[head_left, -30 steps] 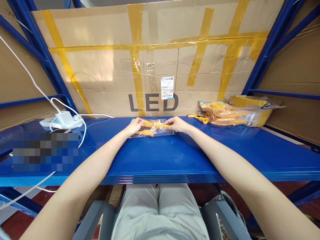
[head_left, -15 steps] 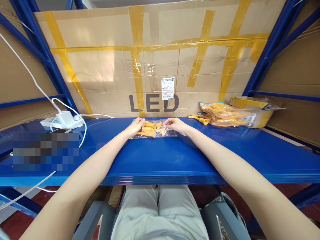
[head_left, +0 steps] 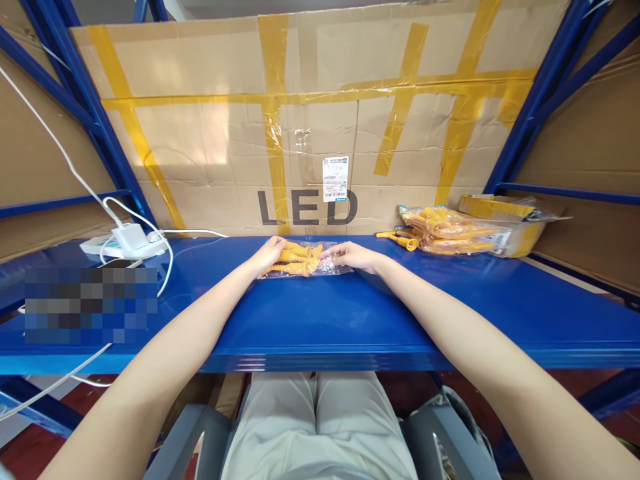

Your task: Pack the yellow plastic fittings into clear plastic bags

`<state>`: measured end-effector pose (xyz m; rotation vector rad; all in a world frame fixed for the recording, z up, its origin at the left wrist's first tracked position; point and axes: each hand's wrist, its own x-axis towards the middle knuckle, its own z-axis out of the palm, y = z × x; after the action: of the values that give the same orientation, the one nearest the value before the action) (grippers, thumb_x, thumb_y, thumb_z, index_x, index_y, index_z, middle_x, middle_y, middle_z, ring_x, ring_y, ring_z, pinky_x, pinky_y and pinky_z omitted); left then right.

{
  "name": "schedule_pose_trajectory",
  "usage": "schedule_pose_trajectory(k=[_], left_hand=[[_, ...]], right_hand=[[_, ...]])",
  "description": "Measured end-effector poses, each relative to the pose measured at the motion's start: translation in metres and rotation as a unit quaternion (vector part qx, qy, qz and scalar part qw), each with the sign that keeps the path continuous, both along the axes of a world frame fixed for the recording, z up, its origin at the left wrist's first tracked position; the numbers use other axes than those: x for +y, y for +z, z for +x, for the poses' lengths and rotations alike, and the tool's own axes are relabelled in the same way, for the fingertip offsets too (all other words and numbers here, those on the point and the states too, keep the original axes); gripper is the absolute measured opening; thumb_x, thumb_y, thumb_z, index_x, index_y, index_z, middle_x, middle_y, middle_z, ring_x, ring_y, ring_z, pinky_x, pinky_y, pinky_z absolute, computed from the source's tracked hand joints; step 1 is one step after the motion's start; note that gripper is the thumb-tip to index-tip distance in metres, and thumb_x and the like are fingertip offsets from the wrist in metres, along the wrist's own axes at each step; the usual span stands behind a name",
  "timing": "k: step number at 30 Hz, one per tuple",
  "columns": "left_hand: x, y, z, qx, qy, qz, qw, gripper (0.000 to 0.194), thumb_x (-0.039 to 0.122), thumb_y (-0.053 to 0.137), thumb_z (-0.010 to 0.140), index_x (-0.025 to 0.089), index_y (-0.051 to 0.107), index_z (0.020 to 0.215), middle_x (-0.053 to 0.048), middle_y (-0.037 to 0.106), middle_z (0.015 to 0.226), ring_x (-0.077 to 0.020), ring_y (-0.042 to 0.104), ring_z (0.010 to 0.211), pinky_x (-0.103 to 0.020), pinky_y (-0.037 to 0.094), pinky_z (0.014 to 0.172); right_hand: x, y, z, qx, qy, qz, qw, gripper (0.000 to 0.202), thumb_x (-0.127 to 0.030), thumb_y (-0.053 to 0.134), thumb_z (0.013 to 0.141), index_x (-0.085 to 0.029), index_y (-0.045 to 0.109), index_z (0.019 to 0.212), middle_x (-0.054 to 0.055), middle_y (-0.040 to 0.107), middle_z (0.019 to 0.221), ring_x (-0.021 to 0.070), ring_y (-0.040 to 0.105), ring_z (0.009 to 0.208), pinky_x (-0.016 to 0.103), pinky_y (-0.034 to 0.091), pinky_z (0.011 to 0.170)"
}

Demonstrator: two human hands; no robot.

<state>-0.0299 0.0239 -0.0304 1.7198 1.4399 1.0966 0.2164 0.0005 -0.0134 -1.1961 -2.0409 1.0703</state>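
In the head view, a clear plastic bag [head_left: 341, 269] lies flat on the blue shelf top in front of me. Inside it are several yellow plastic pieces [head_left: 295, 268] with flared, horn-like ends and ribbed stems; I cannot tell what they are. My left hand [head_left: 270, 255] grips the bag's left end, its fingers curled over the plastic and the stems. At the other end, my right hand [head_left: 350, 256] has its fingers pinched on the bag beside the flared ends. The fingertips partly cover the plastic there.
Filled bags of similar yellow pieces [head_left: 450, 230] are piled at the right rear, a loose yellow piece [head_left: 400, 240] beside them. A power strip [head_left: 155, 248] with a white charger [head_left: 131, 236] and cables lies left. A large cardboard sheet [head_left: 200, 160] stands behind the shelf top [head_left: 320, 320].
My right hand has shifted slightly left, its fingers stretching further toward the yellow pieces. Those pieces have moved a little within the bag. My left hand has barely moved.
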Motion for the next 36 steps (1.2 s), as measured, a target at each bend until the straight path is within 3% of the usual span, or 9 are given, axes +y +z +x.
schedule_pose_trajectory(k=[5, 9, 12, 14, 18, 22, 25, 28, 36], left_hand=[[-0.005, 0.003, 0.002, -0.03, 0.011, -0.033, 0.999, 0.022, 0.012, 0.043, 0.082, 0.018, 0.051, 0.102, -0.013, 0.064, 0.119, -0.0212, 0.063, 0.106, -0.034, 0.05, 0.089], [-0.011, 0.006, 0.003, -0.028, -0.013, -0.046, 0.998, 0.026, 0.007, 0.047, 0.077, 0.018, 0.051, 0.1, -0.012, 0.067, 0.113, -0.0215, 0.066, 0.101, -0.034, 0.053, 0.085], [-0.012, 0.007, 0.002, -0.028, 0.0, -0.054, 0.998, 0.027, 0.008, 0.049, 0.076, 0.019, 0.05, 0.102, -0.011, 0.067, 0.112, -0.0226, 0.067, 0.1, -0.035, 0.055, 0.081], [-0.012, 0.008, 0.001, -0.04, 0.007, -0.063, 0.997, 0.03, 0.009, 0.05, 0.075, 0.019, 0.05, 0.103, -0.012, 0.068, 0.111, -0.0234, 0.068, 0.098, -0.035, 0.057, 0.078], [-0.013, 0.011, -0.007, -0.05, 0.034, -0.059, 0.996, 0.032, 0.009, 0.053, 0.072, 0.019, 0.05, 0.103, -0.012, 0.07, 0.104, -0.026, 0.069, 0.095, -0.035, 0.058, 0.075], [-0.013, 0.012, -0.014, -0.037, 0.054, -0.035, 0.997, 0.032, 0.008, 0.054, 0.069, 0.02, 0.052, 0.099, -0.01, 0.072, 0.098, -0.0277, 0.069, 0.096, -0.037, 0.057, 0.079], [-0.012, 0.012, -0.017, -0.024, 0.063, -0.024, 0.997, 0.032, 0.009, 0.052, 0.07, 0.02, 0.053, 0.1, -0.009, 0.073, 0.096, -0.0284, 0.069, 0.095, -0.038, 0.056, 0.081], [-0.009, 0.011, -0.018, 0.008, 0.08, -0.027, 0.996, 0.034, 0.01, 0.05, 0.071, 0.019, 0.054, 0.103, -0.011, 0.072, 0.099, -0.0288, 0.069, 0.094, -0.039, 0.056, 0.079], [0.001, 0.006, -0.023, -0.007, 0.057, -0.06, 0.997, 0.045, 0.008, 0.047, 0.068, 0.019, 0.051, 0.112, -0.013, 0.067, 0.111, -0.0267, 0.068, 0.095, -0.036, 0.057, 0.074]], right_hand=[[0.001, -0.002, -0.001, -0.015, 0.016, 0.045, 0.999, 0.039, -0.01, 0.059, 0.068, -0.02, 0.076, 0.102, 0.0, 0.071, 0.093, 0.0064, 0.049, 0.064, 0.016, 0.04, 0.058], [0.003, -0.001, -0.002, -0.031, -0.004, 0.045, 0.998, 0.036, -0.013, 0.058, 0.071, -0.018, 0.075, 0.103, 0.0, 0.071, 0.082, 0.0071, 0.05, 0.059, 0.018, 0.042, 0.055], [0.012, 0.001, 0.003, -0.007, -0.057, 0.066, 0.996, 0.029, -0.013, 0.058, 0.075, -0.013, 0.075, 0.098, 0.004, 0.072, 0.083, 0.009, 0.055, 0.062, 0.02, 0.047, 0.062], [0.02, 0.004, 0.012, 0.013, -0.127, 0.104, 0.986, 0.027, -0.012, 0.054, 0.078, -0.011, 0.074, 0.098, 0.007, 0.072, 0.091, 0.0111, 0.06, 0.071, 0.022, 0.049, 0.071], [0.034, 0.006, 0.044, -0.02, -0.311, 0.174, 0.934, 0.039, -0.01, 0.044, 0.082, -0.009, 0.066, 0.114, 0.012, 0.068, 0.111, 0.0176, 0.064, 0.094, 0.028, 0.049, 0.085], [0.038, 0.0, 0.078, -0.233, -0.426, 0.211, 0.849, 0.044, -0.014, 0.047, 0.082, -0.008, 0.059, 0.124, 0.021, 0.056, 0.127, 0.0281, 0.053, 0.118, 0.038, 0.042, 0.097], [0.036, -0.007, 0.09, -0.356, -0.447, 0.141, 0.808, 0.048, -0.017, 0.049, 0.084, -0.006, 0.052, 0.13, 0.025, 0.051, 0.132, 0.0331, 0.047, 0.124, 0.046, 0.038, 0.099], [0.035, -0.009, 0.09, -0.413, -0.439, 0.093, 0.793, 0.049, -0.017, 0.049, 0.086, -0.008, 0.048, 0.134, 0.024, 0.049, 0.135, 0.0326, 0.041, 0.13, 0.05, 0.033, 0.102], [0.029, 0.005, 0.079, -0.41, -0.439, 0.146, 0.786, 0.042, -0.026, 0.042, 0.092, -0.009, 0.058, 0.127, 0.023, 0.054, 0.131, 0.0336, 0.045, 0.127, 0.053, 0.032, 0.101]])
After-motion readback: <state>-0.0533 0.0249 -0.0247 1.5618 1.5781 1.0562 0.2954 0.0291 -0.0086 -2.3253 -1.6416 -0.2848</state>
